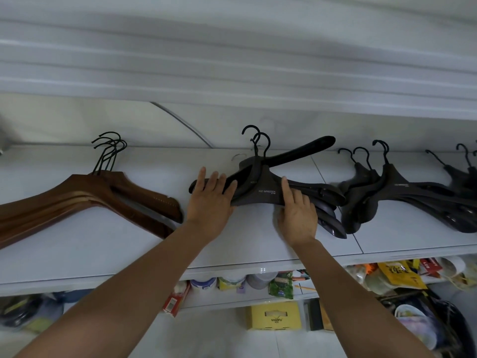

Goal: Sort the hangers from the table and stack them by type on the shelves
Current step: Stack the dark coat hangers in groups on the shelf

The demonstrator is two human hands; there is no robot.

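I am seeing sorting well along: left hand [210, 200] and right hand [296, 213], grips open, are pressing flat on the middle black hanger stack [265, 192] on the shelf [232, 244], brown wooden hangers [85, 197] already stacked beside it.

Black hangers [265, 192] stacked flat mid-shelf [129, 244], brown wooden stack [85, 200] leftward.

On a white shelf [232, 241], the left hand [210, 200] lies flat on a stack of black hangers [268, 189] and the right hand [298, 215] touches its lower edge with one finger, between brown wooden hangers [85, 197] and more black hangers [382, 192].
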